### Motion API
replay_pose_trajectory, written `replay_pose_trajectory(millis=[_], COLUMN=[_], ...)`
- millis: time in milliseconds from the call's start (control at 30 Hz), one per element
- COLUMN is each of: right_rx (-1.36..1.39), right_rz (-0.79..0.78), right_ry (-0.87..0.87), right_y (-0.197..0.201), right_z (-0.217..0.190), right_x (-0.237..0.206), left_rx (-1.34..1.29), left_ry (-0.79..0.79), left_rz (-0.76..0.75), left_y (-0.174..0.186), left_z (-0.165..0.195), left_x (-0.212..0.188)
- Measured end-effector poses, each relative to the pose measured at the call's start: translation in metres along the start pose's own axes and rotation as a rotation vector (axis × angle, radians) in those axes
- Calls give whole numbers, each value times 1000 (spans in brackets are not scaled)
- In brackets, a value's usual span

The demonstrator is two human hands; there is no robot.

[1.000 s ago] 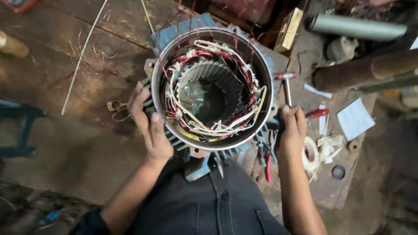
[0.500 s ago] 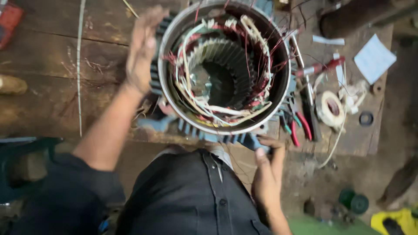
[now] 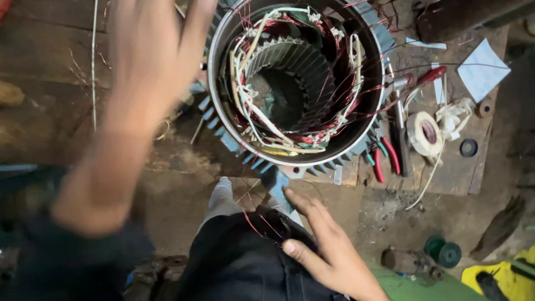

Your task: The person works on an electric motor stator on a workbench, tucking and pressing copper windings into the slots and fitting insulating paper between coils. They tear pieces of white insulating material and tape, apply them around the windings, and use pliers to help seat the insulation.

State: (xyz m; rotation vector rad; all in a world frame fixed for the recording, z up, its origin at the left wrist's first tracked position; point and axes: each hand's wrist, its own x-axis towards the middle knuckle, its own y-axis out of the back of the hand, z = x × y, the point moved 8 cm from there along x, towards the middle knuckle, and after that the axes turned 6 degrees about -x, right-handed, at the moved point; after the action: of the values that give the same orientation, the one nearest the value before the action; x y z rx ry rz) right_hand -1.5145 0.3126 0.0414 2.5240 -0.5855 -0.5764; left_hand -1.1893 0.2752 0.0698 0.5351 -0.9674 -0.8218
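Upper left of the frame, my blurred left hand [image 3: 153, 61] spread open beside the motor stator [image 3: 295, 83]; lower centre, my right hand [image 3: 320, 245] rested open, gripping nothing.

a roll of white tape [image 3: 424, 134] lies at the right of the frame on a wooden board [image 3: 446, 173], with red-handled pliers [image 3: 385, 161] just to its left and a small black ring [image 3: 468, 147] to its right. a pale blue paper sheet [image 3: 482, 68] sits in the upper right. a dark green spool [image 3: 443, 252] rests in the lower right, near something yellow [image 3: 501, 278] in the corner.
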Motion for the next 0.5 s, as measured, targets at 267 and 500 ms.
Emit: replay_pose_trajectory(millis=[267,500], right_rx=[-81,-208], right_rz=[108,5], right_ry=[127,348], right_y=[60,78], right_z=[51,62], right_x=[-7,-10], left_rx=[-761,-85], left_ry=[893,462], left_rz=[-165,28], left_y=[-60,-35], left_z=[99,87], left_x=[-188,-221])
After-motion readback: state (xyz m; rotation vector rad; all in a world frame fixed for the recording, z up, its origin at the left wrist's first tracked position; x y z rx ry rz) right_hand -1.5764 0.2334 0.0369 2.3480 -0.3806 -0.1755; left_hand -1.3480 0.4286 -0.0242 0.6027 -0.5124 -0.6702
